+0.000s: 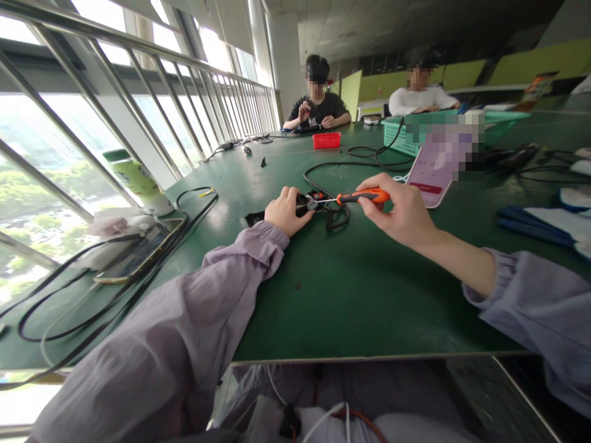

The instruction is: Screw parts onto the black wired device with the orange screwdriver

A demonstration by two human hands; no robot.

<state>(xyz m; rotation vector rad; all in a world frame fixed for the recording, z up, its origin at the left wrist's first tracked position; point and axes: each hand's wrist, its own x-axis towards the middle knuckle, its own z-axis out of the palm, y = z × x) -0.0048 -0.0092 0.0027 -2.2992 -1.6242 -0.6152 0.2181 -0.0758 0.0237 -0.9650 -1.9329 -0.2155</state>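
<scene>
My left hand (pixel 287 213) is wrapped over a long black corded device (pixel 257 218), pressing it to the green table. Small red and metal parts show at the device's opened right end; my fingers cover its middle, and its exact kind cannot be made out. In my right hand (pixel 401 209) is an orange and black screwdriver (pixel 364 196), gripped by its handle between thumb and fingers. The screwdriver lies nearly level, its thin shaft reaching left to the exposed parts. Whether the tip sits in a screw is too small to see. A black cord (pixel 339 223) curls beside the device.
A propped phone (pixel 434 169) stands beyond my right hand, near a green basket (pixel 398 136). Farther back are a red tray (pixel 327 141) and two people. At left lie a tablet-like device (pixel 138 252), cables and a green bottle (pixel 133 178); blue-white gloves (pixel 545 223) lie right.
</scene>
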